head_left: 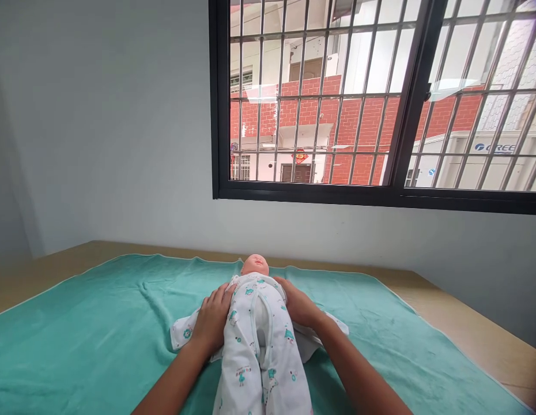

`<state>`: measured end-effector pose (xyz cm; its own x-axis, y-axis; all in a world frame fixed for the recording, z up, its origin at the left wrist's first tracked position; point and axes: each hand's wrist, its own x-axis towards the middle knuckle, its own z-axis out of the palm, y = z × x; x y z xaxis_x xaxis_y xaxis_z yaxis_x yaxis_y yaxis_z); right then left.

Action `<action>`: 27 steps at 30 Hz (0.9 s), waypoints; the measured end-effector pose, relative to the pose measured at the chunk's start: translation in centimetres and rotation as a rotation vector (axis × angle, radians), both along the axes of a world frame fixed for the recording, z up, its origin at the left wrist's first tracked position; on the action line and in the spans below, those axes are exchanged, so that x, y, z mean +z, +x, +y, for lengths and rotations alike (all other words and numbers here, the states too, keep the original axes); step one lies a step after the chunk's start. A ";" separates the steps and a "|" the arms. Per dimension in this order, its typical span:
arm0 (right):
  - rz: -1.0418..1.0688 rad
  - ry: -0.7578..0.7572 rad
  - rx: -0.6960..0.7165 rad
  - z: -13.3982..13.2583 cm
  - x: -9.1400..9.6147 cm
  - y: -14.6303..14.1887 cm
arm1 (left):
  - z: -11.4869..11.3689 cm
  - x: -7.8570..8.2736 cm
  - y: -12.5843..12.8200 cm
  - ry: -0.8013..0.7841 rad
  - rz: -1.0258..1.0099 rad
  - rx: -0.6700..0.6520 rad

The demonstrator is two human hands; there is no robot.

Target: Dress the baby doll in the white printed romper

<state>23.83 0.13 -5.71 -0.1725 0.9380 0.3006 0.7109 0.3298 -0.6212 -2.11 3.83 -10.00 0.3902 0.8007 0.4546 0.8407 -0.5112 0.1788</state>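
A baby doll (255, 264) lies face up, its head at the far end. White printed baby clothes (246, 334) with trouser legs cover its body and stretch toward me, with a slit down the middle. White sleeves (181, 333) of a garment spread out on both sides under my hands. My left hand (214, 316) rests against the left side of the clothed doll, fingers extended and lying on the cloth; its thumb is hidden. On the other side, my right hand (297, 302) touches the clothes near the doll's shoulder, with most of its fingers hidden.
A green blanket (99, 334) is spread under the doll over a wooden surface (449, 314), with folds at the left. Behind stands a pale wall (121, 127) with a dark-framed barred window (309, 193). Brick buildings show outside.
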 end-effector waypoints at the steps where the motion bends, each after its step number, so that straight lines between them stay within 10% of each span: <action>1: -0.013 0.015 -0.009 -0.1 0.0 -0.2 | 0.1 0.0 0.0 0.002 0.000 0.002; 16: -0.211 0.144 -0.172 0.5 -1.5 -0.6 | 1.3 -0.7 -0.3 0.160 0.047 0.000; 27: -0.401 0.257 -0.261 -0.2 -2.1 -0.6 | 0.2 -0.5 -1.2 -0.025 -0.238 -0.081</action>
<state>23.23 -0.03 -7.77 -0.0915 0.8702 0.4842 0.9542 0.2157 -0.2075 -3.27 4.02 -10.49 0.3376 0.7833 0.5219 0.7300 -0.5679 0.3803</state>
